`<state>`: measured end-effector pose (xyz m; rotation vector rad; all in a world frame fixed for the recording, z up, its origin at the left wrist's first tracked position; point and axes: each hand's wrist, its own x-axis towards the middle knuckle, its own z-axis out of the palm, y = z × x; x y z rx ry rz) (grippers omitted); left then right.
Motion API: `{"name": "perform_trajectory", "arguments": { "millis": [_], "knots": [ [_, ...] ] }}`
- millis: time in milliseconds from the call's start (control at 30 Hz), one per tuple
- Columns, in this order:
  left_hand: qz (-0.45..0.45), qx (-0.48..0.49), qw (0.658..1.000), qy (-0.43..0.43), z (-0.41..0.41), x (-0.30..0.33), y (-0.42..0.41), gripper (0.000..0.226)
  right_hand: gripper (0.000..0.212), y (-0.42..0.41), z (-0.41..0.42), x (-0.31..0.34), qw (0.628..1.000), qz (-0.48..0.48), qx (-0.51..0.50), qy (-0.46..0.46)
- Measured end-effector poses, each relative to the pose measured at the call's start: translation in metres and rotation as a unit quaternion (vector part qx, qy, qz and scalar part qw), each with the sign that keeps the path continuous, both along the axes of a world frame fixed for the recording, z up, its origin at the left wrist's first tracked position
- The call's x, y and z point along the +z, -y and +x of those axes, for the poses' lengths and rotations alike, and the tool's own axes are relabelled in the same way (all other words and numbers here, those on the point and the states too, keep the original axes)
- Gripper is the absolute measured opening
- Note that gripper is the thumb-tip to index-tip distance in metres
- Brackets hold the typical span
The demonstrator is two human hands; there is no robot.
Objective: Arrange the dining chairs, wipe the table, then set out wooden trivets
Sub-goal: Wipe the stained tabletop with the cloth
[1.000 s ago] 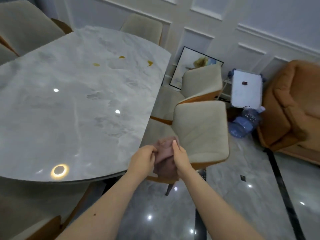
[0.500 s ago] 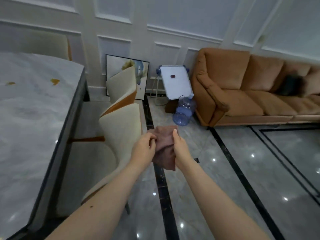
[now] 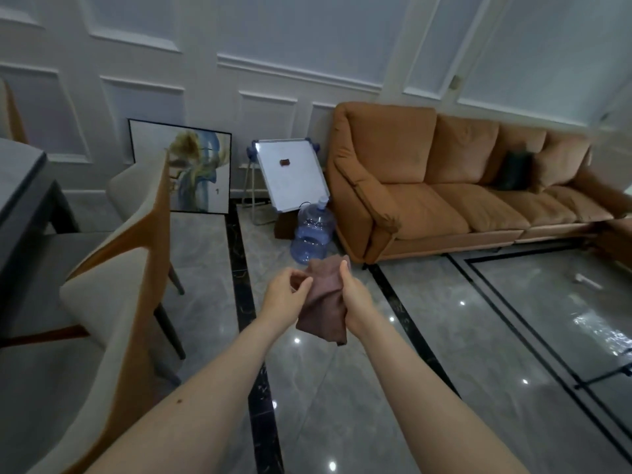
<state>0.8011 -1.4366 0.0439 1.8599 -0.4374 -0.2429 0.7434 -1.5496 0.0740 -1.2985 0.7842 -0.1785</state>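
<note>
cloth (image 3: 324, 302): brownish-pink rag, bunched, held in front of the body over the floor, lower edge hanging free below the hands.
left hand (image 3: 286, 295): forearm reaching forward, fingers curled, thumb and fingertips pinching the cloth's left edge.
right hand (image 3: 355, 302): just beside the left, palm facing inward, fingers wrapped around the cloth's right side, thumb up along the top.
hands overall: close together, both clamped on the cloth, not touching each other as far as I can tell.
dining chairs: near chair (image 3: 113, 340) cream with orange shell at left, seat tucked toward the table; far chair (image 3: 143, 189) behind it, same type.
table (image 3: 20, 186): only a dark-edged grey corner shows at far left.
floor (image 3: 427, 388): glossy grey marble tile with black inlay strips, ceiling-light reflections.
room: orange sofa (image 3: 455, 186) against white panelled wall; whiteboard (image 3: 290, 176) leaning on the wall; blue water jug (image 3: 313, 232) on the floor beside it; framed painting (image 3: 186, 171) propped on the floor.
vs earlier: view has swung further right, tabletop almost gone from frame, more sofa and floor visible; grip on the cloth unchanged, hands slightly more apart.
</note>
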Motion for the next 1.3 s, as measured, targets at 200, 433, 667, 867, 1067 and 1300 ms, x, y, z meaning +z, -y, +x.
{"name": "perform_trajectory", "arguments": {
  "millis": [200, 433, 667, 867, 1067, 1300],
  "knots": [
    [-0.012, 0.007, 1.000, -0.018, 0.089, -0.010, 0.074, 0.018, 0.050, 0.070, 0.091, -0.005, 1.000, -0.025, 0.015, -0.008],
    [-0.022, 0.012, 0.999, -0.027, 0.222, 0.002, 0.148, 0.021, 0.048, 0.146, 0.224, 0.006, 0.999, -0.023, 0.029, -0.017],
    [-0.021, 0.053, 0.998, -0.016, 0.340, 0.011, 0.186, 0.020, 0.052, 0.192, 0.358, 0.006, 0.996, -0.055, 0.069, -0.032],
    [-0.035, 0.138, 0.988, -0.062, 0.463, -0.001, 0.228, 0.030, 0.054, 0.230, 0.493, -0.004, 0.992, -0.033, 0.112, -0.041],
    [-0.136, 0.223, 0.946, -0.190, 0.581, 0.008, 0.244, 0.045, 0.047, 0.256, 0.628, 0.006, 0.976, -0.039, 0.207, -0.049],
    [-0.143, 0.330, 0.916, -0.176, 0.703, 0.007, 0.199, 0.036, 0.046, 0.218, 0.759, 0.007, 0.941, -0.005, 0.336, -0.050]
  ]
}}
